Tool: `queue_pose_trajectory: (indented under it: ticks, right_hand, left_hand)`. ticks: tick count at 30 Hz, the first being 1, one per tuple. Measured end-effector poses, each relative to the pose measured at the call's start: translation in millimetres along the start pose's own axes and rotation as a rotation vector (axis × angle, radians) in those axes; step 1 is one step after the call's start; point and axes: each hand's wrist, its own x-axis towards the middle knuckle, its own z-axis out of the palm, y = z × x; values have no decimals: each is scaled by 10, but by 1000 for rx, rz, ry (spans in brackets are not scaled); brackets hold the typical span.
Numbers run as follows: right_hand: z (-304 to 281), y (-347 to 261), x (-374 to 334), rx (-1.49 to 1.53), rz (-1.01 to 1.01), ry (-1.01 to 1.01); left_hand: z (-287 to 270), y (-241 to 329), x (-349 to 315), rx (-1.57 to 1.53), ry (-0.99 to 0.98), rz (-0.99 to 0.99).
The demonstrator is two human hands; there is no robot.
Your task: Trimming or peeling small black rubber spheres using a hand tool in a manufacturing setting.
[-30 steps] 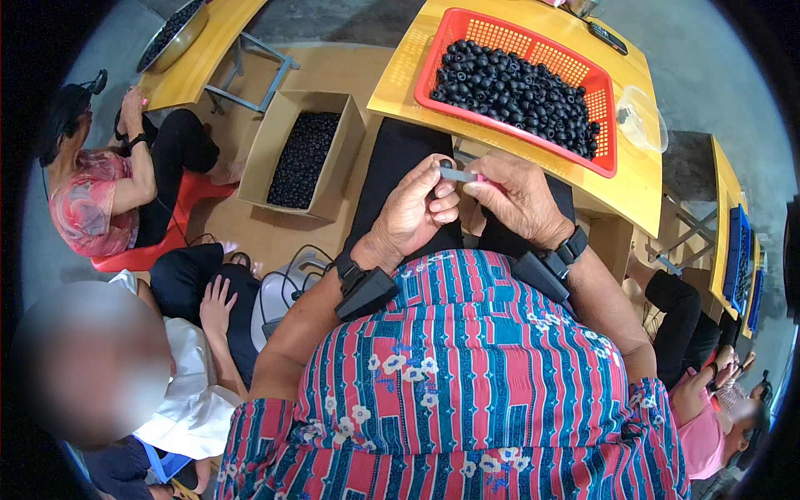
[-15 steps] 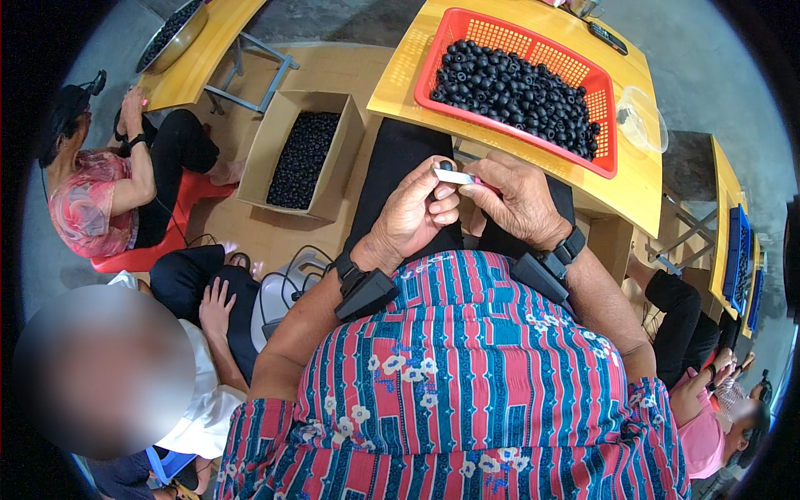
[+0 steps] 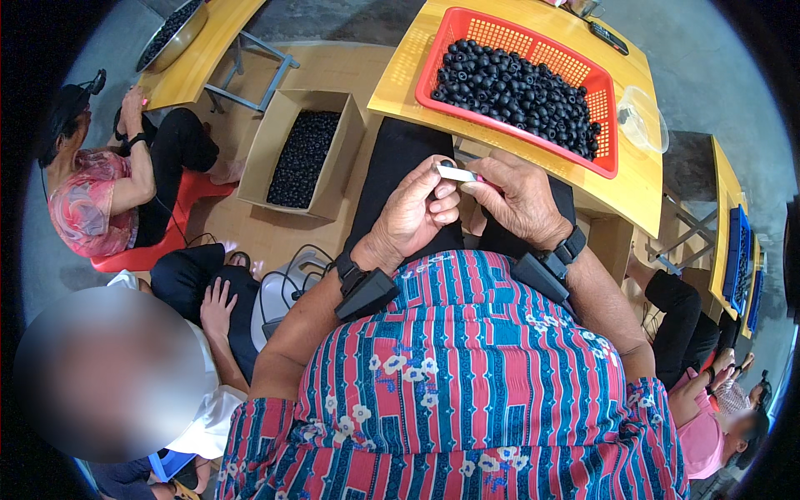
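Between the thumb and fingers of my left hand (image 3: 419,207) is a small black round piece (image 3: 447,164), mostly covered by the fingers. My right hand (image 3: 518,197) is closed around a small knife (image 3: 457,174) with a pale flat blade and a pinkish handle, most of which the fingers hide. The blade lies across the black piece, near my left thumb tip. Just beyond the hands, a red plastic basket (image 3: 518,138) on the yellow table holds a heap of small black pieces, many with a hole through them.
A cardboard box (image 3: 252,178) of black pieces stands on the floor to the left. The yellow table (image 3: 392,92) also carries a clear plastic container (image 3: 652,125) and a black remote-like object (image 3: 608,37). Other people sit close by on the left and at lower right.
The knife and my right fingers have shifted slightly, and the blade's angle against the black piece differs a little. The left hand keeps its hold with almost no movement.
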Motion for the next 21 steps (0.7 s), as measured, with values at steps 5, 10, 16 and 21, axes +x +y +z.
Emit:
queue_pose_trajectory:
  ticks: [5, 10, 16, 21]
  right_hand:
    - [19, 33, -35, 17, 3, 6]
    - [5, 25, 25, -3, 7, -25]
    - [69, 199, 16, 135, 203, 84]
    - [84, 195, 3, 404, 419, 35]
  left_hand:
    - [-32, -43, 1, 5, -6, 4]
    - [-20, 23, 13, -8, -14, -2]
    - [-18, 40, 30, 2, -17, -10]
    - [-7, 41, 36, -10, 10, 5]
